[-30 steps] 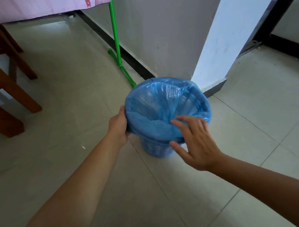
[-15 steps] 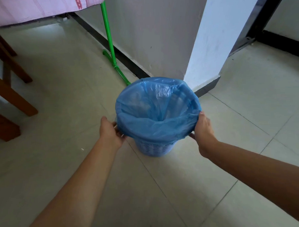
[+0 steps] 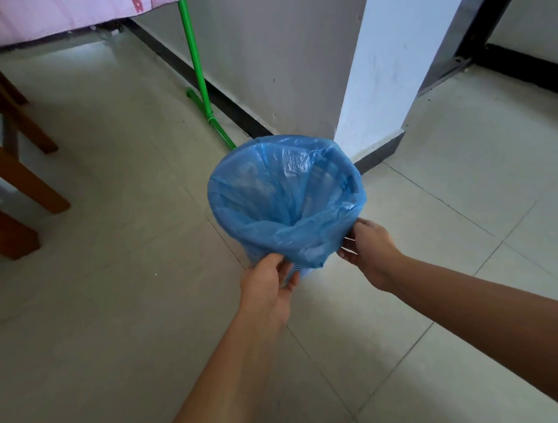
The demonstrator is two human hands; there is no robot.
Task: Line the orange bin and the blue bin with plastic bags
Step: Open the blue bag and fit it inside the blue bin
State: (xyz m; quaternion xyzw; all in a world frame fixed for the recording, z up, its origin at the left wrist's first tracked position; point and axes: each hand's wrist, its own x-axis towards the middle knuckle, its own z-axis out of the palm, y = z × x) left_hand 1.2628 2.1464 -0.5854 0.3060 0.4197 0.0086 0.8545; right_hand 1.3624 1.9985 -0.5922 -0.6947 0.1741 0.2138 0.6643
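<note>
A blue plastic bag (image 3: 271, 211) lines the blue bin (image 3: 304, 272) on the tiled floor, its top folded out over the rim and hiding nearly all of the bin; only a bit of perforated wall shows near the bottom. My left hand (image 3: 268, 284) pinches the bag's hanging edge at the near side of the bin. My right hand (image 3: 370, 247) grips the bag's folded edge at the right side. The orange bin is out of view.
A white pillar (image 3: 383, 72) and grey wall stand just behind the bin. A green pole stand (image 3: 200, 89) leans along the wall to the left. Wooden furniture legs (image 3: 20, 181) and a pink cloth (image 3: 56, 6) sit at the far left.
My left hand moved from the bin's left side round to the near side and now pinches the bag's edge. My right hand went from the near rim to the right side. The view drifted.
</note>
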